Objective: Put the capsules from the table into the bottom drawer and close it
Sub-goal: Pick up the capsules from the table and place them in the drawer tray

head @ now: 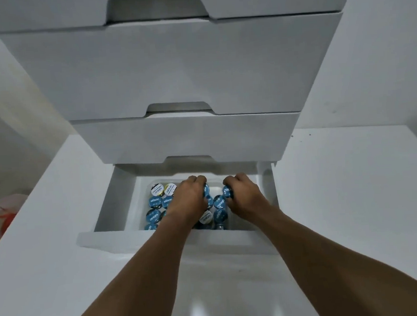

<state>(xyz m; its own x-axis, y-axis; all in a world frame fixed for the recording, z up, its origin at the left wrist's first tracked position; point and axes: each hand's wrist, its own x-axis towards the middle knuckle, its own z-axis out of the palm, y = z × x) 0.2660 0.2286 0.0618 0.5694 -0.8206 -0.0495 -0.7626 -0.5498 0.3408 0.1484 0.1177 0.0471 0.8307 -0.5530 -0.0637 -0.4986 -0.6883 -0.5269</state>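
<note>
The white bottom drawer [107,209] is pulled out below me. Inside it lie several round capsules [154,202] with blue lids, and a few with white lids [156,190] at the back left. Both my arms reach down into the drawer. My left hand [189,196] is curled over a blue capsule near the middle of the pile. To its right, my right hand [244,192] grips another blue capsule [227,190] by its edge. My hands and forearms hide part of the pile.
Three closed white drawers [179,68] with cut-out handles are stacked above the open one. White cabinet surfaces [353,197] flank it on both sides. A pale bag with a red strap [4,216] lies at the far left. The glossy white floor [212,293] is under my arms.
</note>
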